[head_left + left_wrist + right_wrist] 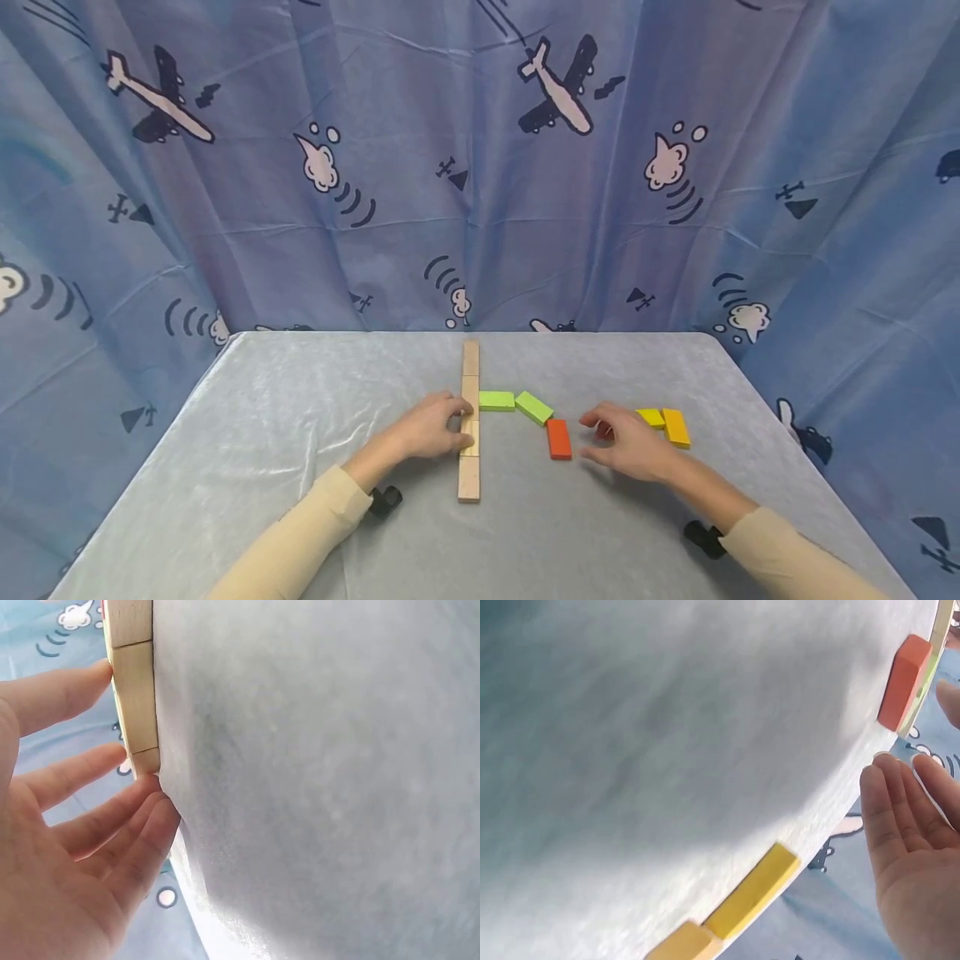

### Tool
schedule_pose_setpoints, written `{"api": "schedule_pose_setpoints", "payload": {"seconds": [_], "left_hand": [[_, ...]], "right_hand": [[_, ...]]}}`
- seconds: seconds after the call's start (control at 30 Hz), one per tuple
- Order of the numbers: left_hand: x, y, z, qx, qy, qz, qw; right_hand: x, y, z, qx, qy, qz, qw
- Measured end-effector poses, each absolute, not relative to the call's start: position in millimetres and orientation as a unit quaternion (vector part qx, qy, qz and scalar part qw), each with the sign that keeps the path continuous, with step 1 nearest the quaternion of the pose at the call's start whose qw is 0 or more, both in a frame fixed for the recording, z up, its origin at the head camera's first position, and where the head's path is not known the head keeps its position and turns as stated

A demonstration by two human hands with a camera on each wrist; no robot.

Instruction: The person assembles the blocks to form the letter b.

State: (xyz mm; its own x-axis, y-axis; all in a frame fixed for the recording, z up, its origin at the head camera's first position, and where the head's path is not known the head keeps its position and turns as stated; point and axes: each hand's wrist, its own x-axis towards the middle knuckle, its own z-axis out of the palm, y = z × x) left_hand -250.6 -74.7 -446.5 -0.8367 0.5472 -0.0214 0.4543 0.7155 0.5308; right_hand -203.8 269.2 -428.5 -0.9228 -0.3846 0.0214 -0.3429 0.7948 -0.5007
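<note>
Several plain wooden blocks point(469, 482) lie end to end in a straight row. My left hand point(431, 427) is at the row's left side, thumb and fingertips at the wooden blocks point(136, 697) without curling round one. Two green blocks point(497, 402) run rightward from the row, the second one slanted. A red block point(559, 440) stands at the lower end of the slanted one. Just right of the red block, my right hand point(628, 442) hovers with fingers apart from the thumb and nothing between them; the right wrist view shows a gap to the red block point(906, 682).
Beyond the right hand lie two yellow blocks point(677, 427), one partly hidden by the hand. A grey cloth covers the table point(315, 392). Behind it hangs a blue curtain point(405, 183) with printed planes. A dark wrist camera point(386, 502) sits under the left sleeve.
</note>
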Motion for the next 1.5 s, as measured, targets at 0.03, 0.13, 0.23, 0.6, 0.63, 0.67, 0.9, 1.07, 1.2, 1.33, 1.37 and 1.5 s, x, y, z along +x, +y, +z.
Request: {"api": "schedule_pose_setpoints", "payload": {"seconds": [0.03, 0.13, 0.23, 0.6, 0.63, 0.67, 0.9, 1.07, 1.2, 1.33, 1.37, 1.5], "left_hand": [[-250, -75, -447, 0.273, 0.922, 0.261, 0.087], [-249, -75, -447, 0.276, 0.920, 0.264, 0.084], [-249, -76, -448, 0.278, 0.920, 0.263, 0.084], [-249, -75, -446, 0.276, 0.922, 0.255, 0.092], [-249, -75, -446, 0.275, 0.922, 0.256, 0.093], [-249, -75, -446, 0.275, 0.922, 0.257, 0.094], [-248, -75, -444, 0.276, 0.920, 0.259, 0.096], [-248, -75, -445, 0.273, 0.921, 0.262, 0.098], [-248, -76, -445, 0.278, 0.919, 0.262, 0.094], [-248, -75, -446, 0.274, 0.921, 0.258, 0.095], [-248, -76, -446, 0.272, 0.922, 0.257, 0.097], [-248, -76, -446, 0.269, 0.923, 0.258, 0.099]], "right_hand": [[-203, 271, -427, -0.192, 0.947, -0.254, 0.039], [-202, 278, -425, -0.196, 0.948, -0.248, 0.028], [-200, 286, -423, -0.197, 0.950, -0.243, 0.015], [-197, 317, -417, -0.178, 0.951, -0.252, -0.010], [-198, 320, -417, -0.176, 0.952, -0.252, -0.012], [-198, 322, -416, -0.175, 0.952, -0.252, -0.015], [-203, 338, -417, -0.146, 0.960, -0.238, -0.034], [-206, 349, -420, -0.127, 0.962, -0.237, -0.035], [-207, 360, -424, -0.115, 0.963, -0.240, -0.033], [-210, 373, -428, -0.105, 0.965, -0.239, -0.019], [-211, 376, -429, -0.102, 0.965, -0.239, -0.014], [-212, 384, -433, -0.088, 0.966, -0.242, 0.010]]}}
